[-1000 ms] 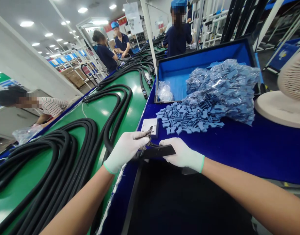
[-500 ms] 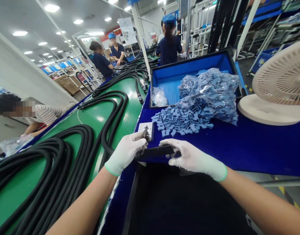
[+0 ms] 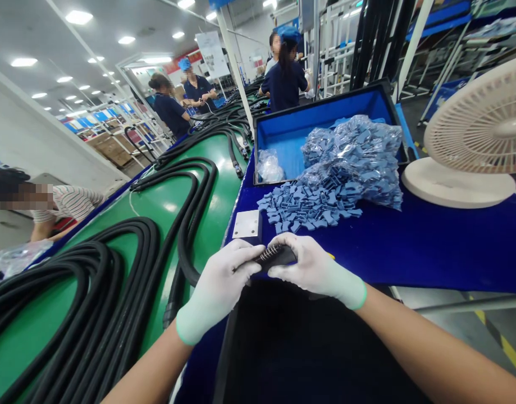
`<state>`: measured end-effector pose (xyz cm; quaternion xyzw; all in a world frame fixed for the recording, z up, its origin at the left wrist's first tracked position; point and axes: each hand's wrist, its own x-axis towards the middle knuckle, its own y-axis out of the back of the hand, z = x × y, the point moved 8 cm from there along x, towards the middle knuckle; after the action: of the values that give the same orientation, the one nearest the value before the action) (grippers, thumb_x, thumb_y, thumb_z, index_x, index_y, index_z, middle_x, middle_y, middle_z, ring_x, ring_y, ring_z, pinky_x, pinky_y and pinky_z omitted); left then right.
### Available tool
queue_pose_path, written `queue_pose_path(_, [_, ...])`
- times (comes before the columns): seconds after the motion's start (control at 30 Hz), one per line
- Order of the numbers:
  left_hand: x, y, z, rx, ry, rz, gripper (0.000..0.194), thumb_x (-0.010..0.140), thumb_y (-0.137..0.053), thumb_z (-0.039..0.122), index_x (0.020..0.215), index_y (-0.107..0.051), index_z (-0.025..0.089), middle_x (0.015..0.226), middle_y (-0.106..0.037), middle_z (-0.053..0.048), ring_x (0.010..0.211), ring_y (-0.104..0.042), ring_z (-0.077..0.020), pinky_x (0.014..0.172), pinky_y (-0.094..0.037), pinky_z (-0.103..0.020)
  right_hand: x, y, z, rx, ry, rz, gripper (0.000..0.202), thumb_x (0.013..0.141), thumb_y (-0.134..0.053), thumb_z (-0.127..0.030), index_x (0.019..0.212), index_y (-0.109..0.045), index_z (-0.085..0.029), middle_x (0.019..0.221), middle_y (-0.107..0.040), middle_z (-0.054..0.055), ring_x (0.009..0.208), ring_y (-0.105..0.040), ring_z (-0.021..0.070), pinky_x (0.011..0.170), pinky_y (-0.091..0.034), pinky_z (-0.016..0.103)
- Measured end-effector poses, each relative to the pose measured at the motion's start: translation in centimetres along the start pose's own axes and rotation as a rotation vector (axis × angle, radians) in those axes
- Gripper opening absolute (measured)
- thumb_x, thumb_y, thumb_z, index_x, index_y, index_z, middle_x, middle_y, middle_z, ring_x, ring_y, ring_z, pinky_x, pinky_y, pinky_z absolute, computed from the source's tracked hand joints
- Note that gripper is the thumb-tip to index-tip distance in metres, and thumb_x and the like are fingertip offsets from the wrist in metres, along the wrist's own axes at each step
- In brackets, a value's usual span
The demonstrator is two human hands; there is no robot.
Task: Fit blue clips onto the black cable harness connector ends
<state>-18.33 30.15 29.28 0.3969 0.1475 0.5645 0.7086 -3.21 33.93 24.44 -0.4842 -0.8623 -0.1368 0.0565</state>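
My left hand, in a white glove, is closed on the left end of a black part with a row of light spring-like coils. From the other side my right hand, gloved too, has its fingers and thumb curled round the right end of that part. Fingers hide much of its shape. Just beyond my left hand, a silver metal block with small holes sits on the blue table. Past the hands lies a heap of loose blue clips.
A blue bin holds bagged blue pieces. On the right stands a beige fan. Black hoses lie coiled over the green surface at left. Below my hands is a dark open container. Several co-workers are farther off.
My left hand has come away from the metal block, leaving its top uncovered. Both hands have drawn together, and my right fingers have closed round the black part.
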Motion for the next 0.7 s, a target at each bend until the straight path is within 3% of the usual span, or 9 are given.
queue_pose_path(0.17, [-0.1, -0.5, 1.8, 0.207, -0.089, -0.007, 0.029, 0.096, -0.056, 0.008, 0.114, -0.072, 0.022, 0.099, -0.060, -0.005, 0.086, -0.062, -0.0177, 0.074, -0.052, -0.030, 0.2, -0.8, -0.6, 0.092, 0.055, -0.014, 0.060, 0.074, -0.079, -0.010, 0.129, -0.056, -0.021, 0.124, -0.066, 0.006, 0.115, -0.064, 0.0224, 0.099, -0.052, 0.035])
queue_pose_path(0.3, [-0.4, -1.0, 2.7, 0.264, -0.229, -0.057, 0.030, 0.096, -0.052, 0.009, 0.112, -0.074, 0.023, 0.094, -0.060, -0.005, 0.083, -0.060, -0.0189, 0.072, -0.051, -0.032, 0.1, -1.2, -0.5, 0.167, 0.029, -0.075, 0.064, 0.069, -0.084, -0.010, 0.127, -0.058, -0.021, 0.121, -0.067, 0.006, 0.107, -0.065, 0.0230, 0.091, -0.054, 0.035])
queue_pose_path(0.37, [0.2, -1.0, 1.4, 0.128, -0.158, -0.094, 0.030, 0.093, -0.059, 0.013, 0.117, -0.072, 0.025, 0.098, -0.062, -0.005, 0.087, -0.062, -0.0196, 0.077, -0.053, -0.033, -0.2, -1.2, -0.5, 0.181, 0.011, -0.081, 0.063, 0.068, -0.084, -0.008, 0.125, -0.060, -0.021, 0.119, -0.068, 0.004, 0.105, -0.066, 0.0224, 0.090, -0.054, 0.034])
queue_pose_path(0.4, [0.6, -1.1, 0.3, 0.034, -0.075, -0.105, 0.039, 0.090, -0.065, 0.014, 0.126, -0.069, 0.027, 0.102, -0.064, -0.004, 0.088, -0.063, -0.0199, 0.078, -0.054, -0.033, -0.3, -1.2, -0.5, 0.191, 0.004, -0.075, 0.062, 0.068, -0.083, -0.006, 0.124, -0.061, -0.022, 0.118, -0.069, 0.004, 0.105, -0.066, 0.0222, 0.091, -0.053, 0.035])
queue_pose_path(0.5, [1.7, -1.9, -3.1, -0.171, 0.196, -0.164, 0.093, 0.069, -0.081, 0.013, 0.154, -0.043, 0.028, 0.109, -0.066, -0.003, 0.089, -0.066, -0.0208, 0.077, -0.056, -0.033, -0.6, -1.2, 0.2, 0.250, -0.044, -0.051, 0.058, 0.068, -0.078, -0.002, 0.120, -0.062, -0.022, 0.114, -0.072, 0.003, 0.105, -0.067, 0.0217, 0.093, -0.053, 0.035])
queue_pose_path(0.57, [1.9, -2.4, -4.1, -0.146, 0.251, -0.151, 0.104, 0.061, -0.085, 0.014, 0.155, -0.041, 0.024, 0.108, -0.067, -0.003, 0.089, -0.067, -0.0222, 0.078, -0.056, -0.034, -0.8, -1.3, 1.3, 0.286, -0.092, -0.038, 0.058, 0.066, -0.076, -0.001, 0.119, -0.062, -0.022, 0.112, -0.072, 0.003, 0.103, -0.068, 0.0215, 0.091, -0.054, 0.035])
queue_pose_path(0.63, [1.3, -2.1, -3.8, -0.011, 0.214, -0.012, 0.081, 0.065, -0.087, 0.023, 0.140, -0.059, 0.023, 0.104, -0.068, -0.004, 0.091, -0.066, -0.0241, 0.083, -0.055, -0.036, -1.0, -1.1, 2.5, 0.313, -0.133, 0.010, 0.053, 0.066, -0.076, -0.004, 0.115, -0.064, -0.021, 0.108, -0.072, 0.003, 0.099, -0.069, 0.0222, 0.087, -0.056, 0.036])
queue_pose_path(0.7, [-0.3, -2.3, -3.0, 0.080, 0.168, 0.118, 0.036, 0.077, -0.084, 0.034, 0.110, -0.074, 0.024, 0.094, -0.070, -0.004, 0.087, -0.066, -0.0247, 0.082, -0.054, -0.038, -1.6, -0.6, 3.5, 0.357, -0.165, 0.152, 0.045, 0.066, -0.078, -0.009, 0.108, -0.067, -0.020, 0.106, -0.073, 0.004, 0.096, -0.070, 0.0233, 0.084, -0.058, 0.037])
